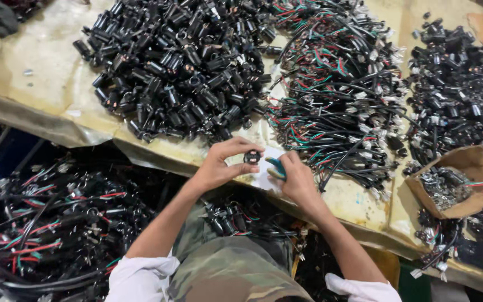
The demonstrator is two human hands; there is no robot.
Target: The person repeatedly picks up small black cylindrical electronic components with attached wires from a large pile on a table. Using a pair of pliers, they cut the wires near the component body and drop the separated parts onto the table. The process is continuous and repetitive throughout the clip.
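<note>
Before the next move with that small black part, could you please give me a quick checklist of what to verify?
1. Left hand pinches the small black part between its fingertips: ok.
2. Right hand grips the teal-handled tool: ok.
3. Tool tip meets the part: cannot tell, hidden.
4. Pile of black parts lies near on the table: ok.
5. Wire bundle heap close to the right hand: ok.
6. Cardboard box open at the right: ok.

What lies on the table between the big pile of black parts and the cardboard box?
In the head view, a heap of wires, black with red and green strands, lies between the pile of black parts and the cardboard box.
</note>
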